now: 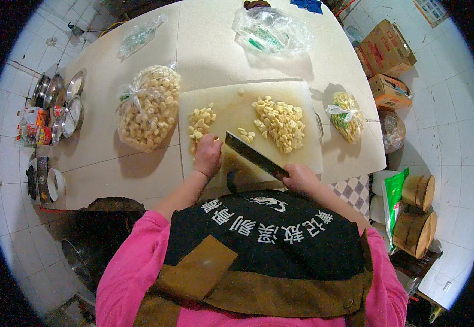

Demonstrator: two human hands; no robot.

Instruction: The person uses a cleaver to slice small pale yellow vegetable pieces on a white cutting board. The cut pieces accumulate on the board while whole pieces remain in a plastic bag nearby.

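My right hand [300, 176] grips the handle of a cleaver [255, 153], its dark blade slanting up and left over a pale cutting board [228, 98]. Just left of the blade's far end, my left hand [208, 155] is curled, and a pale bit like a garlic clove shows at its fingertips. A small group of peeled garlic cloves [202, 120] lies beyond that hand. On the board's right side sits a larger pile of garlic pieces [284, 124], which look cut. A few loose pieces [246, 135] lie between the pile and the blade.
Left of the board stands a tied clear bag of garlic [149, 110]. A tied bag of sprouts or shreds [345, 118] lies to the right. Farther back is a crumpled plastic bag [273, 34]. Metal bowls [73, 116] line the table's left edge; cardboard boxes [386, 49] stand beyond its right.
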